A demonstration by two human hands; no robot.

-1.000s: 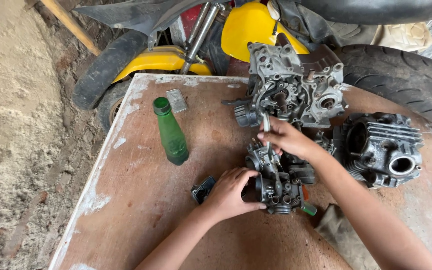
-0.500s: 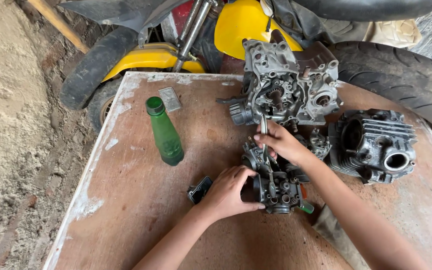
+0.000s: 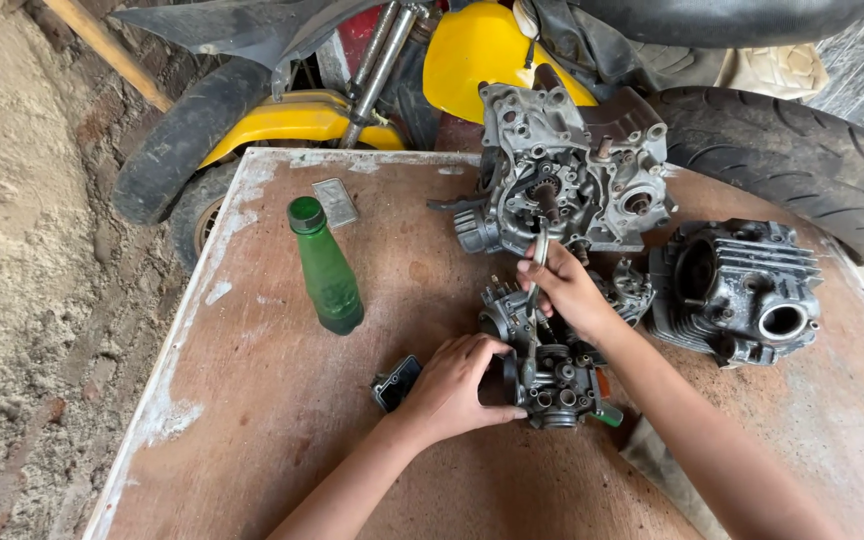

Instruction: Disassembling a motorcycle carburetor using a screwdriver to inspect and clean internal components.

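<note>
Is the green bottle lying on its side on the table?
No, the green bottle stands upright on the wooden table, left of the carburetor that both hands are working on.

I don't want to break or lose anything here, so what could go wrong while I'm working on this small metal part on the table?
The slim metal tool in your right hand might slip off the grey metal carburettor, which only your left hand steadies. The green plastic bottle stands upright near your left forearm; a nudge could tip it. Loose bits could roll off the wooden table into the dirt.
</note>
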